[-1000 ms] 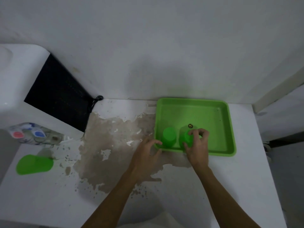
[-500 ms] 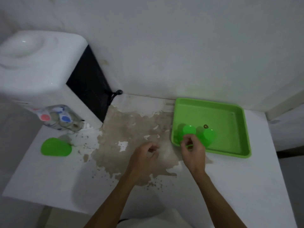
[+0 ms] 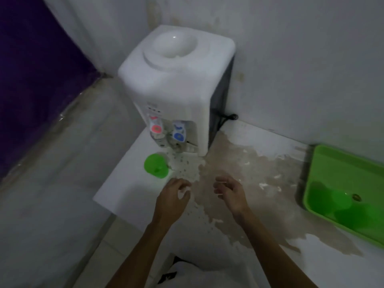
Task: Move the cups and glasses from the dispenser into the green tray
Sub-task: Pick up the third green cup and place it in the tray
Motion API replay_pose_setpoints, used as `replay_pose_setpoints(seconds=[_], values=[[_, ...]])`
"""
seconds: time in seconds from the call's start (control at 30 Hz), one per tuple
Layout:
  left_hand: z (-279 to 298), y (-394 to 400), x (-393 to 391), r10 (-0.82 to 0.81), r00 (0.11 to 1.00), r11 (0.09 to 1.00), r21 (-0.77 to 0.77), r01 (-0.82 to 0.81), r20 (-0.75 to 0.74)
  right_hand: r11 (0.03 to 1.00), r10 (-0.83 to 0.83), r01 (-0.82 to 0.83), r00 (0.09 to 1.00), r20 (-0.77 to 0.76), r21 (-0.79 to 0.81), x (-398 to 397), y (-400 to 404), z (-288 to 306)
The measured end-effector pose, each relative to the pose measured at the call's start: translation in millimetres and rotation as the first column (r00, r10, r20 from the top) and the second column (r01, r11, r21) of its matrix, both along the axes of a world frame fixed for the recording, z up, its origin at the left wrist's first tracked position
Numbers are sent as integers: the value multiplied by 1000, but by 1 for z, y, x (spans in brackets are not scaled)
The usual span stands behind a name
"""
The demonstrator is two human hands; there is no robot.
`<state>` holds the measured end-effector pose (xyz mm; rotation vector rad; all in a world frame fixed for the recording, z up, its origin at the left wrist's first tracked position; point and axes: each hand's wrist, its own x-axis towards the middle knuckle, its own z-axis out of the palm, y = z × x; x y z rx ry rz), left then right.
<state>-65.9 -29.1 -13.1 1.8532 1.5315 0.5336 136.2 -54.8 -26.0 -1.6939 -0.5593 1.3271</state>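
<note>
A green cup (image 3: 156, 166) stands on the white table in front of the white water dispenser (image 3: 176, 88), just below its red and blue taps. My left hand (image 3: 173, 196) hovers a little below and right of that cup, fingers loosely curled, holding nothing. My right hand (image 3: 229, 193) is beside it over the stained patch, fingers apart and empty. The green tray (image 3: 340, 169) sits at the far right with two green cups (image 3: 340, 199) in its near corner.
The table's left edge (image 3: 116, 173) drops to a tiled floor close to the cup. A black cord (image 3: 227, 117) runs behind the dispenser along the wall. A large brown stain (image 3: 259, 183) covers the table's middle. A purple surface fills the far left.
The view has swung left toward the dispenser. Both hands have left the tray and moved left across the table toward the green cup; the right hand let go of the cup in the tray.
</note>
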Motion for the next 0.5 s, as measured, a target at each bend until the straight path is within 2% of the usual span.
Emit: replay_pose_setpoints(seconds=[0.17, 0.3, 0.43, 0.5], values=[[0, 36, -51, 130, 985, 989, 80, -121, -117, 995, 68, -73, 995, -70, -70, -53, 39, 0], [-5, 63, -67, 132, 969, 984, 144, -103, -211, 988, 133, -137, 990, -52, -75, -76, 56, 5], [-19, 82, -71, 62, 952, 998, 42, -52, -300, 983, 144, -149, 988, -52, -107, -83, 62, 6], [-26, 86, -71, 11, 955, 1000, -13, -15, -295, 982, 144, -149, 988, -50, -114, -82, 61, 5]])
